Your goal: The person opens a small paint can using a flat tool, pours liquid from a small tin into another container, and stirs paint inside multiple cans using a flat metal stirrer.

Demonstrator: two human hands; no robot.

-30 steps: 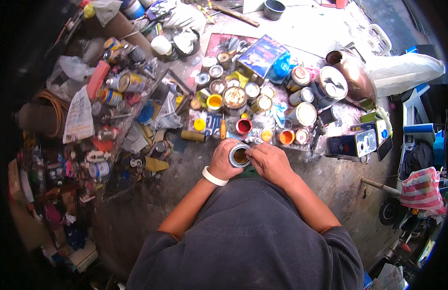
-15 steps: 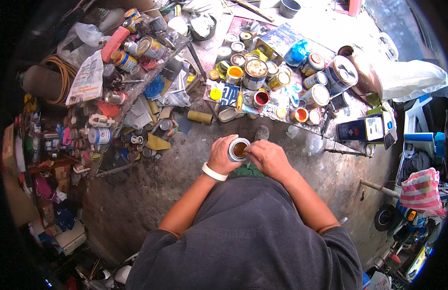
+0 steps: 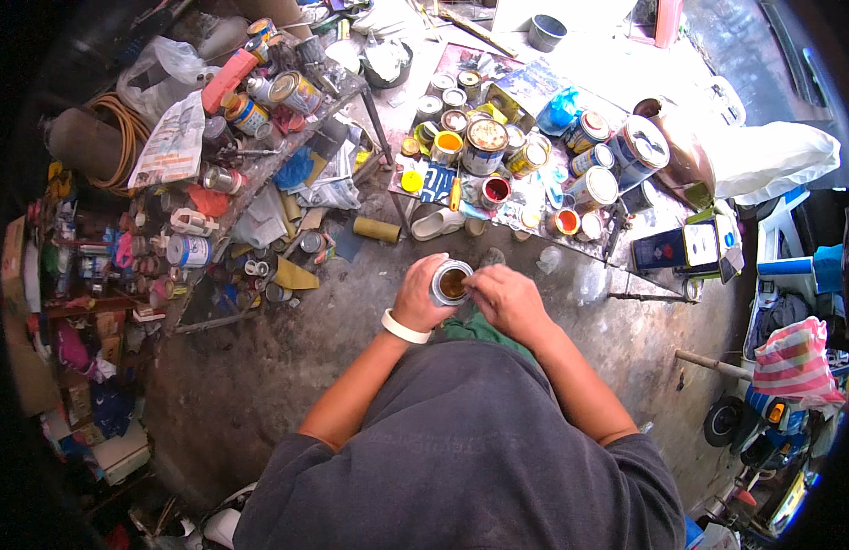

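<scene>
Head view, clock centred on can | Small open can, brown content: beyond the dark shirt, at its 12 o'clock | Left hand: clasps can from 9 o'clock | Right hand: fingers narrowed at can's 3 o'clock rim; anything pinched cannot be told | Red-filled tin: 1 o'clock | Tan roll: 10 o'clock

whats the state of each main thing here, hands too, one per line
left hand: wrapped around the small can
right hand: fingers bunched at the can's mouth, anything pinched unclear
small can: open, held, brownish inside
yellow paint can: open
red paint can: open
orange paint can: open
large rust-topped can: looks covered
hose: coiled
</scene>
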